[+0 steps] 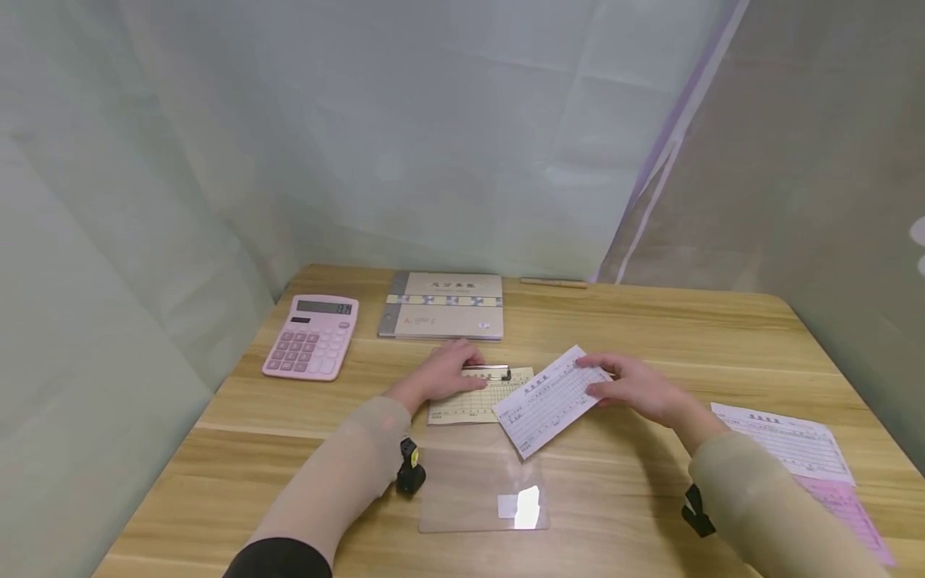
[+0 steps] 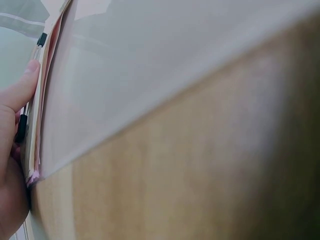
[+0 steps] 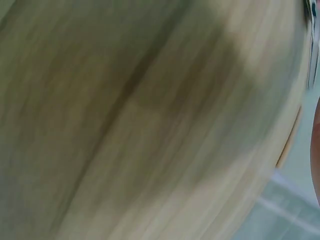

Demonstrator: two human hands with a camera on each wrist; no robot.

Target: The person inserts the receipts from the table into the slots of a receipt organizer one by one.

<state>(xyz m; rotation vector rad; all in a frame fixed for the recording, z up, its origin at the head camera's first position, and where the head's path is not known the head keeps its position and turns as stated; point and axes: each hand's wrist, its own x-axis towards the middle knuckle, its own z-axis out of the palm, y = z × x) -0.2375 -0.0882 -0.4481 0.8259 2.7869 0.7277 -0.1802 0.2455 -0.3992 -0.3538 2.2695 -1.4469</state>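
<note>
A clear clipboard (image 1: 462,494) lies on the table with a pad of cream printed slips (image 1: 462,405) under its metal clip (image 1: 491,369). My left hand (image 1: 450,373) grips the clipboard at the clip, thumb over the slips and fingers past the top edge. In the left wrist view the thumb (image 2: 22,90) lies along the clip between its black ends. With thumb and fingers, my right hand (image 1: 639,389) pinches the right end of a white printed slip (image 1: 549,405), tilted over the pad's right side. The right wrist view catches only an edge of that hand (image 3: 316,150).
A pink calculator (image 1: 311,337) stands at the left, beside a grey-beige account book (image 1: 448,309). A pen-like stick (image 1: 554,282) lies along the back edge. At the right, a white form (image 1: 788,441) overlaps a pink one (image 1: 849,514). Pale curtains (image 1: 433,136) hang around the table.
</note>
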